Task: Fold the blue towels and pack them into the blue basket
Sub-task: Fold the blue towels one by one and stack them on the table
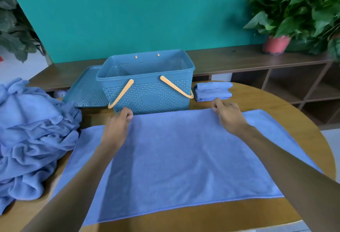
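A blue towel (174,158) lies spread flat across the round wooden table (211,211). My left hand (117,127) pinches its far edge on the left, and my right hand (228,116) pinches the same edge further right. Just behind that edge stands the blue basket (147,92) with its orange handles folded down; it looks empty. To the right of the basket rests a folded blue towel (213,91). A heap of crumpled blue towels (31,136) fills the table's left side.
The basket's blue lid (86,92) leans behind the basket on the left. A low wooden shelf (257,60) runs along the teal wall, with a potted plant (294,16) on its right end. Another plant (14,24) is at the far left.
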